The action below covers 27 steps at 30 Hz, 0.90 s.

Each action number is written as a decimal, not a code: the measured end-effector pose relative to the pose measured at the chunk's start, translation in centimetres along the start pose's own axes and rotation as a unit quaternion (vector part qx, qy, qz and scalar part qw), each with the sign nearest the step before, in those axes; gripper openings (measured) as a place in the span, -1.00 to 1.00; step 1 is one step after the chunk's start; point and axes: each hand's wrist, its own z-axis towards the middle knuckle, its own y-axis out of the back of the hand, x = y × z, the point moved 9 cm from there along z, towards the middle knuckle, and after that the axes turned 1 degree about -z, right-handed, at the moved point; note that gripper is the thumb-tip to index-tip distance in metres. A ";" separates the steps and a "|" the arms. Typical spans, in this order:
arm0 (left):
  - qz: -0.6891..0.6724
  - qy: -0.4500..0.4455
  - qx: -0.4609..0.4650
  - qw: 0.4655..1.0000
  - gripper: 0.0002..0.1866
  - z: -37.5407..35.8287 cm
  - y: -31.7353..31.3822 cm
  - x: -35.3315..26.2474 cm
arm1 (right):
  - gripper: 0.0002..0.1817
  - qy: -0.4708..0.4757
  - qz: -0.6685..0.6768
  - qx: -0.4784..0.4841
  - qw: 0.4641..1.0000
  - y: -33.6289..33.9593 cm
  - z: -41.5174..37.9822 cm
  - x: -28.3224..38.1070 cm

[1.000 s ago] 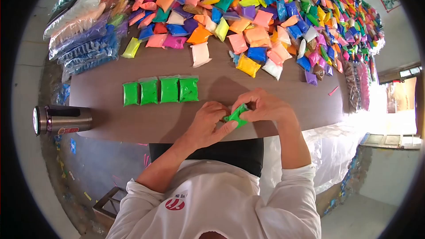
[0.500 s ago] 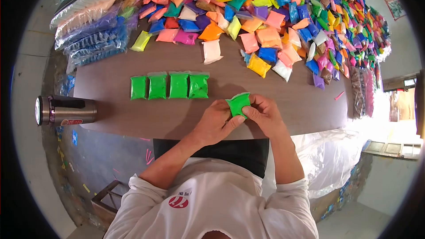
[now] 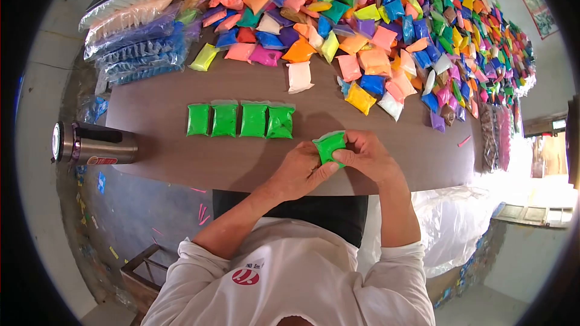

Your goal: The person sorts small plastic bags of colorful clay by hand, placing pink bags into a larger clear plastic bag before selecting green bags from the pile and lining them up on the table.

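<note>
Between both hands I hold a small green packet in clear wrap, just above the front edge of the brown table. My left hand grips its left and lower side, with the thumb near the bottom corner. My right hand pinches its right side, thumb pressed on the front face. To the left lie several matching green packets flat in a row, side by side. What fills the packets I cannot make out for certain.
A large heap of coloured packets covers the back and right of the table. Bundled strips of packets are stacked at the back left. A steel flask lies at the left edge. Clear plastic sheeting hangs at the lower right.
The whole view has shifted slightly, so the table's things appear a little lower and to the right. Both hands still hold the green packet, with the grip nearly the same.
</note>
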 end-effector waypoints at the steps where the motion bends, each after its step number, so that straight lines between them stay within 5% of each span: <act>1: 0.009 -0.001 0.006 1.000 -0.58 0.0 -0.1 0.0 | -0.75 0.004 -0.011 0.001 1.000 -0.1 0.0 0.2; 4: -0.069 0.095 -0.025 0.993 -0.55 -0.2 0.2 1.5 | -0.78 0.020 0.029 -0.066 0.997 0.4 0.2 0.1; 7: -0.122 0.080 -0.024 0.989 -0.64 0.0 0.5 1.5 | -0.80 0.046 0.026 -0.156 0.986 2.9 1.2 -0.7; 10: 0.043 -0.043 -0.029 0.998 -0.75 0.2 0.1 -1.0 | -0.78 0.003 -0.021 -0.164 0.986 2.1 2.1 -0.5; 27: 0.029 -0.016 -0.024 0.999 -0.88 0.2 0.0 -1.0 | -0.62 -0.011 -0.382 -0.248 0.890 0.2 4.4 2.6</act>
